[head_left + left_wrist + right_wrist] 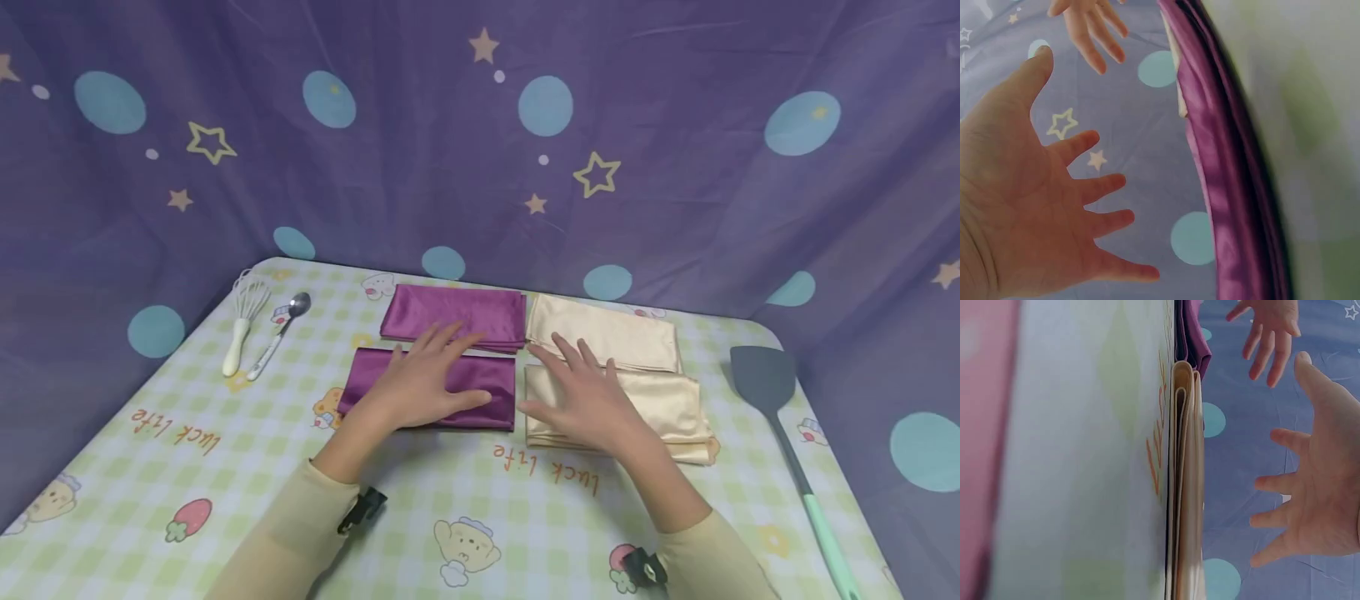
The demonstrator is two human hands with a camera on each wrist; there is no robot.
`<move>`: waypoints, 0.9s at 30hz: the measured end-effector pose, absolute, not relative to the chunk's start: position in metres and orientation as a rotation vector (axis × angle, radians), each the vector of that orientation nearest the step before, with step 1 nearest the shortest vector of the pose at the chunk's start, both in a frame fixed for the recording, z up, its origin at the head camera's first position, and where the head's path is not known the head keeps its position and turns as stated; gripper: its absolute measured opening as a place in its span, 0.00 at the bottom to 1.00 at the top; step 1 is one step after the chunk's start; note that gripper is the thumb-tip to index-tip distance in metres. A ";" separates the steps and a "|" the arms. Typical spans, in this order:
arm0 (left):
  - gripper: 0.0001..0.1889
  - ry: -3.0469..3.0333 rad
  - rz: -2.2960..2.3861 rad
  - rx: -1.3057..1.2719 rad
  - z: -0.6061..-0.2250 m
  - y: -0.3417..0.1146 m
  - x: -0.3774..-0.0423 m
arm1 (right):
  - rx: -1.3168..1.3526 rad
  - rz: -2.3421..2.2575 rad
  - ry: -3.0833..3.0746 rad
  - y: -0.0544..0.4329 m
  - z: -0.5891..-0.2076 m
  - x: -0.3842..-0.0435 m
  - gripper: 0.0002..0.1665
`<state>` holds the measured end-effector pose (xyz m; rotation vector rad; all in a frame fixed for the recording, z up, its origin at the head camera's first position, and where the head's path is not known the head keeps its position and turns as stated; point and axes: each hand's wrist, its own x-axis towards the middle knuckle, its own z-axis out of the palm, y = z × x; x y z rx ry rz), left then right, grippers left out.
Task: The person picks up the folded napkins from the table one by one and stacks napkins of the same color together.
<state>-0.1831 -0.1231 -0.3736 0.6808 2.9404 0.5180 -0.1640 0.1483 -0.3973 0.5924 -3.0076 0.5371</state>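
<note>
My left hand (420,390) is held over the front folded purple satin cloth (495,375), its fingers spread toward the back purple cloth (457,305). Over the front folded cream satin cloth (671,404) hovers my right hand (588,402), fingers spread as well, the tips near the back cream cloth (607,325). In the left wrist view a gap shows between the left palm (1035,200) and the layered purple cloth edge (1210,156). The right wrist view likewise shows the right palm (1329,487) apart from the cream cloth's folded edge (1186,487). Neither hand holds anything.
A whisk (238,337) and a spoon (279,337) lie at the table's left. Along the right edge lies a grey-headed spatula (763,379) with a mint handle. A checked cloth (405,533) covers the table; a purple curtain (450,192) hangs behind.
</note>
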 end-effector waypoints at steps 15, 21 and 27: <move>0.44 2.988 0.608 0.628 -0.386 -0.162 -0.193 | 0.749 0.673 -2.940 0.119 -0.403 -0.185 0.48; 0.41 3.012 0.653 0.561 -0.392 -0.179 -0.200 | 0.704 0.774 -2.948 0.109 -0.406 -0.192 0.42; 0.39 2.996 0.743 0.528 -0.393 -0.196 -0.205 | 0.684 0.851 -2.939 0.107 -0.410 -0.201 0.40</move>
